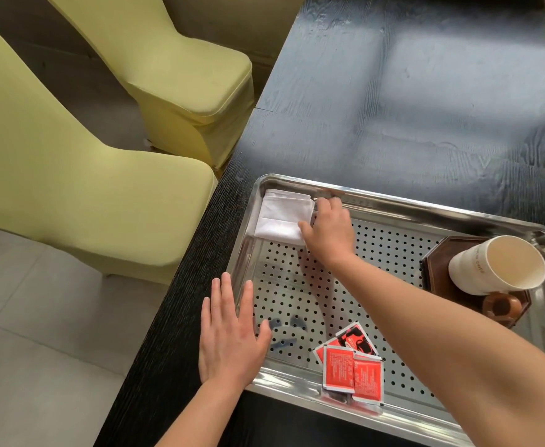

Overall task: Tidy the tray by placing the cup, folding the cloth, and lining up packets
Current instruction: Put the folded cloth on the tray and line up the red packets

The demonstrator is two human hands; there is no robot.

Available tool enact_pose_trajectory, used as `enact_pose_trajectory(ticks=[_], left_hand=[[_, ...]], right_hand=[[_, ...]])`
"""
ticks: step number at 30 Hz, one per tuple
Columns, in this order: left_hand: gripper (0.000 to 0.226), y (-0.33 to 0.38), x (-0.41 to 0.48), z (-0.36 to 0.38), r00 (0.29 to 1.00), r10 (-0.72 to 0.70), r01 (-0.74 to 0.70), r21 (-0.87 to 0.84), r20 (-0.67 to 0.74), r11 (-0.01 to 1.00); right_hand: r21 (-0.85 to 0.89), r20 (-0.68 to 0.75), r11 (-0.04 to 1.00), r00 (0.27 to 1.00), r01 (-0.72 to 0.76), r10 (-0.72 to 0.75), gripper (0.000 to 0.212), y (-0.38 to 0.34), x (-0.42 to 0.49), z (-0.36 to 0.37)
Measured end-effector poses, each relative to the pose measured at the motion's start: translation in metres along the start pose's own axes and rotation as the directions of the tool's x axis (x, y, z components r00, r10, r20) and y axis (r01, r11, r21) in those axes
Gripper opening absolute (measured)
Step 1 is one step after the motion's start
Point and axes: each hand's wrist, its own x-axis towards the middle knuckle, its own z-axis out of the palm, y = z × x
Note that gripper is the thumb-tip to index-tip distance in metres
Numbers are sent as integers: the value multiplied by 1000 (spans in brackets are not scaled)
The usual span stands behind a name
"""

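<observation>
A perforated steel tray [393, 201] lies on a black table. In its far left corner rests a folded white cloth [284, 214]; my right hand [329, 230] touches the cloth's right edge with spread fingers. My left hand [230, 333] lies flat and open over the tray's left rim. Three red packets [351, 366] overlap untidily at the tray's near edge. A white paper cup [496, 266] stands on a dark wooden coaster [438, 269] at the tray's right side.
The black wood-grain table [393, 91] stretches away beyond the tray. Two chairs in yellow-green covers [71, 188] stand left of the table over a tiled floor. A small brown round object [503, 306] sits on the coaster near the cup.
</observation>
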Motion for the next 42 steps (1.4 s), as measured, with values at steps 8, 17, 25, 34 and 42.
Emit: enact_pose_trajectory(ticks=[8,17,25,34,42], left_hand=[[77,0,0,2,1000,-2,1,-12,-14,1000],[77,-1,0,4,1000,-4,4,-14,-14,1000],[77,-1,0,8,1000,-6,6,-17,-24,1000],[77,-3,1,11,1000,-13,13,-10,-20,1000],[76,-2,2,10,1000,0,0,2,-30,1000]], right_hand=[[-248,297,893,907,374,-297,70,6,0,16],[-253,224,914,939,316,-262,71,-13,1,17],[-273,388,816,834,510,-391,81,-31,11,34],[-285,346,800,835,529,-429,86,-32,9,39],[-299,397,754,795,584,-458,96,-13,-12,48]])
